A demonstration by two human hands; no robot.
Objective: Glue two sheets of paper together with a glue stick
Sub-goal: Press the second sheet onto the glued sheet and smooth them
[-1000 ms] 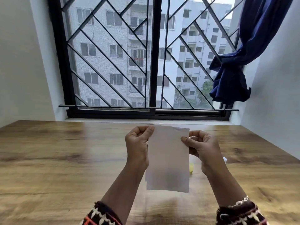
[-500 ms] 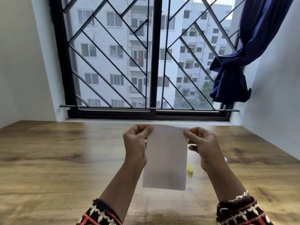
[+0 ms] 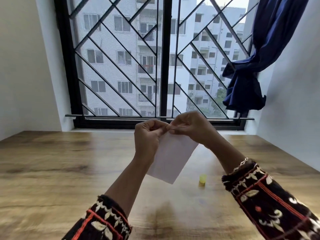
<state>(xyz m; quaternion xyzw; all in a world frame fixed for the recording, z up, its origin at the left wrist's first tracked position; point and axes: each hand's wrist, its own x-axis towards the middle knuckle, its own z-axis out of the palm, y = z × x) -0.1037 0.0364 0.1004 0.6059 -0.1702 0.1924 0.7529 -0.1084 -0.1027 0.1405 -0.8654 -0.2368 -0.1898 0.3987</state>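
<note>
On the left, a bare stretch of the wooden table (image 3: pixel 52 170) is seen, with no second sheet lying on it. The left hand (image 3: pixel 148 137) is raised above the table in front of the barred window (image 3: pixel 112 66), its fingers curled and the upper left corner of the paper (image 3: pixel 173 158) pinched between thumb and forefinger. The paper is held in the air, tilted, hanging from its top edge with its lower corner clear of the table. Whether one sheet or two laid together are held cannot be told, since only a single white face is shown. The right hand (image 3: pixel 192 129) is brought close against the left, fingertips nearly touching, and the same top edge is pinched by it. To the right, a small yellow cylinder (image 3: pixel 202 180) stands upright on the table, apart from both hands; it is judged to be the glue stick or its cap, though which cannot be made out. No glue is seen on the paper. If two sheets are held, the joining is judged to be at its pressing stage along the top edge. Otherwise gluing has not yet been begun. A knotted blue curtain (image 3: pixel 245 87) hangs at the far right.
</note>
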